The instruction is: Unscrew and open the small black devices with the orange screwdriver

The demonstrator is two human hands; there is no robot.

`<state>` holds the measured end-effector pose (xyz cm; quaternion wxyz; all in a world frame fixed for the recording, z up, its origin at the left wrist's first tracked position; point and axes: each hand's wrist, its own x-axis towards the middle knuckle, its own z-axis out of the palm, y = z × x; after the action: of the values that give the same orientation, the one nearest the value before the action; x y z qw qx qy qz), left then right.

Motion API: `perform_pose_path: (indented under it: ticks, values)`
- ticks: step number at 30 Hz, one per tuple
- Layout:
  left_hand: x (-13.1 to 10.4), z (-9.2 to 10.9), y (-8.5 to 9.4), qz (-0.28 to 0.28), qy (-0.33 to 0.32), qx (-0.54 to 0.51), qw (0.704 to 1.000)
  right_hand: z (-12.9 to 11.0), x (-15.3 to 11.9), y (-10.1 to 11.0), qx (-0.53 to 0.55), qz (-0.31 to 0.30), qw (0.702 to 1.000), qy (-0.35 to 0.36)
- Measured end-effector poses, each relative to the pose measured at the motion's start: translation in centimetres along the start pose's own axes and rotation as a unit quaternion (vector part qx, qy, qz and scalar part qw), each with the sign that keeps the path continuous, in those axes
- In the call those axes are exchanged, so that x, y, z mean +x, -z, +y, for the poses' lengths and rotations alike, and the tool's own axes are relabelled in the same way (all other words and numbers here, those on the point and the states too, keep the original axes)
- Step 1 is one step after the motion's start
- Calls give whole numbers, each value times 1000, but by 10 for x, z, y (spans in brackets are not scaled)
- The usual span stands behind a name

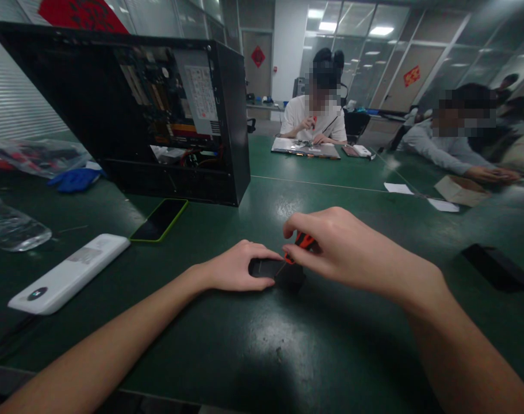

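Black part [293, 278] on desk [192, 356], right of left fingers, long axis roughly left-right, free end pointing right. Left hand [229, 268] is nearer: thumb and forefinger pinch its left end. Right hand [352, 247] sits up-right, fingers gripping orange-black screwdriver [303, 240], shaft slanting down-left to the part; tip contact unclear. Computer case [241, 123] beyond, left.

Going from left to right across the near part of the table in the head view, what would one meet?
White oblong device, green-edged phone, left hand, right hand, black block with cable.
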<state>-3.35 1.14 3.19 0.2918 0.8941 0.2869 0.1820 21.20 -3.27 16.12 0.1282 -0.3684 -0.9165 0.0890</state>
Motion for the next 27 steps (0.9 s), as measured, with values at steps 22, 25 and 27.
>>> perform_pose_path:
  ticks: [22, 25, 27]
  values:
    - [1, 5, -5, 26, 15, 24, 999, 2, 8, -10, -17, 47, 998, -34]
    - [0, 4, -6, 33, 8, 30, 999, 7, 11, -13, -29, 68, 995, -61]
    - [0, 3, -6, 33, -1, 24, 999, 12, 13, -16, -26, 78, 993, -82]
